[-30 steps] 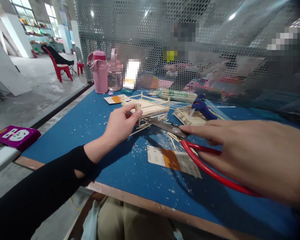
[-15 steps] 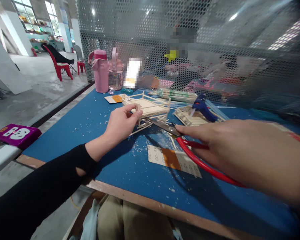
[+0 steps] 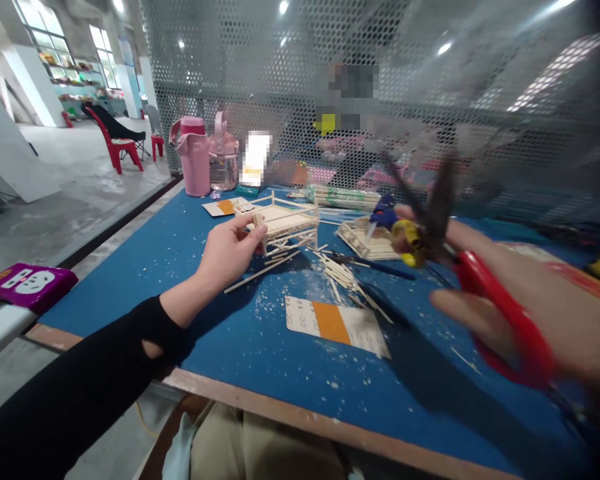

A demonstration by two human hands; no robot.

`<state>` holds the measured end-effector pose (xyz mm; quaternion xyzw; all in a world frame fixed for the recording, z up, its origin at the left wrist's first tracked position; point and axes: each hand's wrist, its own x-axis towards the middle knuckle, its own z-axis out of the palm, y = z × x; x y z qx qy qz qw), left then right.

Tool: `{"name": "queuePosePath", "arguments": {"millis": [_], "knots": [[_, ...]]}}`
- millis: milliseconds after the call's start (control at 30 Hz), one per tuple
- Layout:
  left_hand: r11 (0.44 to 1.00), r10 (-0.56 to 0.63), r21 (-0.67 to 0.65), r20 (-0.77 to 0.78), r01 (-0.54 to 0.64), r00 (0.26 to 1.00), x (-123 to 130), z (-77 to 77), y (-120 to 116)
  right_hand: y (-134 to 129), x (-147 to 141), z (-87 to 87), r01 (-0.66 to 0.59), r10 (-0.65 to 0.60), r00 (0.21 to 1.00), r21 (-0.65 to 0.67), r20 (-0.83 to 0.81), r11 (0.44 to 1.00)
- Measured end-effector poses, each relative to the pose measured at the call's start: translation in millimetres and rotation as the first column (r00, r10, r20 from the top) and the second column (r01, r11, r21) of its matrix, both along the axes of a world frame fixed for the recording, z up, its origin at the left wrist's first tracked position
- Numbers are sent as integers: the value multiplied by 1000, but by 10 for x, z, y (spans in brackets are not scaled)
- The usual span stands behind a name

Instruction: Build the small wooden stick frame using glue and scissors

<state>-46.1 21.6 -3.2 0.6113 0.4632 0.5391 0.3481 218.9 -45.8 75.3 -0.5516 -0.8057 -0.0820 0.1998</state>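
Observation:
With thumb and fingers pinched at its near left corner, my left hand (image 3: 233, 250) holds a small frame of thin wooden sticks (image 3: 290, 223). Over the right side of the table, my right hand (image 3: 520, 293) is blurred by motion and holds red-handled scissors (image 3: 500, 313), blades spread and pointing up and away. Its fingers are also by the yellow nozzle part of a blue glue gun (image 3: 384, 212); contact is unclear. Loose sticks (image 3: 343, 273) lie between the hands, above a white and orange card (image 3: 333, 323).
A pink flask (image 3: 194, 160) and a clear bottle (image 3: 223, 163) stand at the back left. A second stick piece (image 3: 367, 241) lies near the glue gun. A purple power strip (image 3: 30, 287) is left of the blue table (image 3: 260, 353); perforated metal screen behind.
My right hand has lifted the scissors away from the stick frame, up and to the right, and their blades now stand apart. My left hand keeps its hold on the frame.

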Motion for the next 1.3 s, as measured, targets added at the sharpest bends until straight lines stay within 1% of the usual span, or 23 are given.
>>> {"name": "queuePosePath", "arguments": {"millis": [33,100,133,167,267,300,333,367,433,467,533,667,767,867,933,1000,1033,1067,1100,1133,1167,1233,1300], "knots": [[1000,-7,-14,23,7,1000,1,7,-2,66,-25,2,-31,22,995,-90,-94,995],[999,-20,-44,67,23,998,-1,28,-8,195,-75,-22,-48,9,949,-116,-317,992],[998,-21,-59,81,26,996,-5,42,-13,252,-90,-48,8,-59,933,-144,-355,990],[997,-17,-71,92,23,996,-11,58,-19,302,-96,-83,80,-136,919,-163,-371,983],[996,11,-87,135,1,991,-34,119,-50,386,-61,-221,325,-374,887,-209,-270,922],[996,20,-88,153,-6,988,-42,141,-63,392,-43,-268,370,-414,876,-205,-246,906],[996,24,-86,171,-10,985,-49,161,-76,389,-32,-309,382,-423,870,-196,-253,903],[997,25,-82,188,-9,982,-54,181,-90,379,-31,-339,360,-405,866,-197,-294,912],[998,14,-70,205,0,979,-60,211,-118,353,-73,-357,236,-320,832,-234,-452,943],[998,3,-60,201,9,980,-61,222,-132,346,-119,-342,160,-280,795,-259,-539,953],[999,-21,-30,161,26,987,-62,235,-163,363,-245,-282,33,-241,708,-309,-663,950],[995,-74,65,18,73,997,-82,221,-204,528,-505,-177,-68,-148,564,-224,-812,972],[984,-118,123,-107,131,987,-118,217,-156,645,-603,-194,-124,-96,517,-185,-851,975],[974,-109,174,-190,143,976,-113,277,-30,676,-619,-246,-116,-76,464,-145,-883,983],[974,-72,206,-127,97,989,-49,338,46,664,-609,-277,-83,-66,393,-107,-917,991],[984,-52,171,62,41,997,67,374,74,648,-597,-303,-48,-67,306,-86,-950,995],[994,-48,105,199,27,979,136,374,67,641,-592,-315,-38,-72,263,-85,-962,996],[999,-34,16,337,30,941,205,360,47,637,-588,-329,-31,-76,227,-86,-971,996],[995,-28,-71,439,65,898,270,336,21,633,-583,-343,-29,-78,204,-86,-976,996],[982,-33,-147,491,120,871,327,307,-8,630,-578,-358,-31,-76,191,-83,-979,996],[965,-60,-192,505,180,861,372,277,-34,627,-572,-374,-36,-73,186,-81,-980,996],[951,-85,-212,523,226,848,425,234,-66,620,-556,-406,-69,-60,198,-75,-978,995],[952,-107,-189,532,241,840,434,223,-66,611,-538,-435,-119,-41,204,-66,-978,991]]}}
